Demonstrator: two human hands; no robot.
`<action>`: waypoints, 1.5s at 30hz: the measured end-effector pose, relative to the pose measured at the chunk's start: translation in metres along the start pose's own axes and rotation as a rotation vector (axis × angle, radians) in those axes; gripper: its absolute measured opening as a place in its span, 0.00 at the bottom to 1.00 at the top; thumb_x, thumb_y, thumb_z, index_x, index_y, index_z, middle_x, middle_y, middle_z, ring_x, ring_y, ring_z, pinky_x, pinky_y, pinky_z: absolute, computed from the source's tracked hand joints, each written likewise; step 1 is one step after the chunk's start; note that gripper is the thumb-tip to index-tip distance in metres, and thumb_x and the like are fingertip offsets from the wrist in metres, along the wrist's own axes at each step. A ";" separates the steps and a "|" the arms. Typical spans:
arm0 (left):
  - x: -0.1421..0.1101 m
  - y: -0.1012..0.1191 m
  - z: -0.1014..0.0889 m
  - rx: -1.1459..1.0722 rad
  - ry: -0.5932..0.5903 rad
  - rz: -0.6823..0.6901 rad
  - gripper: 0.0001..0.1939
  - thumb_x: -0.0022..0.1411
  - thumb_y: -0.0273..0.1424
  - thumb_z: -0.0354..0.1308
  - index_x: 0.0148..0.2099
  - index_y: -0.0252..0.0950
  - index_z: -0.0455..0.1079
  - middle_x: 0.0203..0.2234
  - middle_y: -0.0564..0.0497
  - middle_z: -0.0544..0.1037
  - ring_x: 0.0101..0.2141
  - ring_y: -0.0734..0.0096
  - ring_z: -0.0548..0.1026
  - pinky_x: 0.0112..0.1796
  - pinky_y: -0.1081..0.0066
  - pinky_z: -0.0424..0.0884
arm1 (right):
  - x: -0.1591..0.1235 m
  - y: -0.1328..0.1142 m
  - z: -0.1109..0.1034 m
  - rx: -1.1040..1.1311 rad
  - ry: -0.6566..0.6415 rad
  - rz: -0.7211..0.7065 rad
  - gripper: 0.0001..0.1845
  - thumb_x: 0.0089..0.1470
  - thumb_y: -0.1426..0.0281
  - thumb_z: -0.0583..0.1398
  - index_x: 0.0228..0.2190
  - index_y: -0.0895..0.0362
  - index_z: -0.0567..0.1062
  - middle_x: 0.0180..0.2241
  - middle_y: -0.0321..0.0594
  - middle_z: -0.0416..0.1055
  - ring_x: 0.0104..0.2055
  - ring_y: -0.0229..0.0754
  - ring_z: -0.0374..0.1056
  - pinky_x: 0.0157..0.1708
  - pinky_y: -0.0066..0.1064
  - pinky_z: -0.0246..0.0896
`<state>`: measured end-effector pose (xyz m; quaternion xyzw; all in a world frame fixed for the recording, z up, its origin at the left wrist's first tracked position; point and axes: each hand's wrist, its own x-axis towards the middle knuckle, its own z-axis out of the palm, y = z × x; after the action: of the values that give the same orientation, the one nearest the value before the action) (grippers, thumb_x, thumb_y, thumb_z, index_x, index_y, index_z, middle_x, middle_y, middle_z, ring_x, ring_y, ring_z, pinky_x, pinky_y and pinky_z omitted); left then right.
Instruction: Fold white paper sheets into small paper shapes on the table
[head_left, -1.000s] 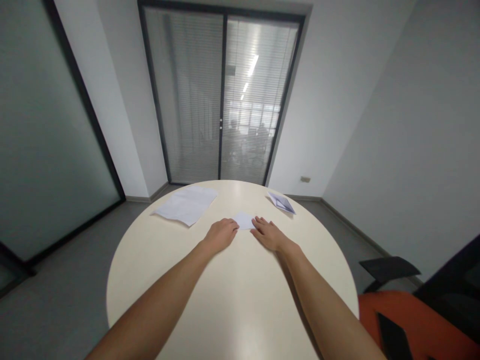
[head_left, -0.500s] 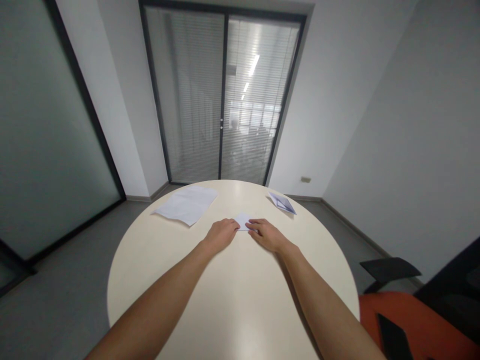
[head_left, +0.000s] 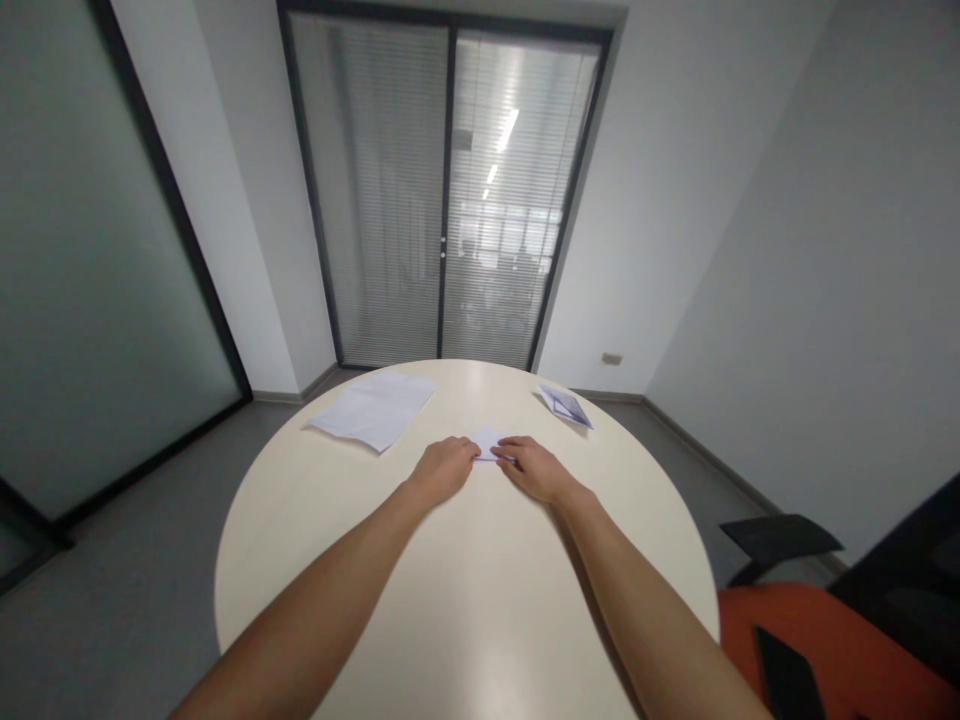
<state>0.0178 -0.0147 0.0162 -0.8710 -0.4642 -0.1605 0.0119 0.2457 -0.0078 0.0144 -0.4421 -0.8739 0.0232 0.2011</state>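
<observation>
From the head view: small white paper (head_left: pixel 487 441) on a round cream table (head_left: pixel 472 560), between left hand (head_left: pixel 448 464), fingers curled at its edge, and right hand (head_left: pixel 534 468), fingers slightly bent over it. Pinched or merely pressed: cannot tell.

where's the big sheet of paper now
In the head view, the big sheet lies on the table toward its far-left edge, beyond the left hand.

The bench (head_left: pixel 480 570) is cream, the small paper (head_left: pixel 486 441) at twelve o'clock white, like the sheet (head_left: pixel 375 407) at eleven. The folded piece (head_left: pixel 565 406) at one is white and blue-grey.
</observation>
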 end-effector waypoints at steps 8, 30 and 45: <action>0.000 0.001 0.001 0.000 0.008 -0.002 0.16 0.70 0.27 0.47 0.53 0.40 0.74 0.47 0.46 0.79 0.48 0.62 0.75 0.49 0.65 0.71 | 0.001 -0.002 -0.001 -0.004 -0.003 -0.006 0.19 0.65 0.66 0.55 0.52 0.56 0.79 0.54 0.50 0.74 0.56 0.50 0.68 0.58 0.42 0.61; -0.001 0.005 -0.004 0.046 0.044 0.012 0.14 0.72 0.31 0.48 0.48 0.39 0.75 0.41 0.46 0.80 0.44 0.61 0.76 0.46 0.65 0.71 | 0.005 -0.025 -0.013 -0.163 -0.085 -0.031 0.17 0.63 0.72 0.54 0.49 0.52 0.78 0.47 0.44 0.77 0.49 0.44 0.71 0.49 0.32 0.64; 0.000 0.007 -0.006 0.028 0.057 -0.017 0.12 0.71 0.32 0.50 0.49 0.40 0.74 0.42 0.47 0.79 0.45 0.60 0.76 0.46 0.64 0.70 | 0.008 -0.025 -0.016 -0.259 -0.026 0.087 0.14 0.62 0.73 0.56 0.44 0.52 0.79 0.45 0.42 0.78 0.47 0.45 0.71 0.42 0.30 0.64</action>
<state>0.0217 -0.0198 0.0225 -0.8618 -0.4733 -0.1788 0.0357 0.2282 -0.0192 0.0376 -0.5015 -0.8520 -0.0756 0.1297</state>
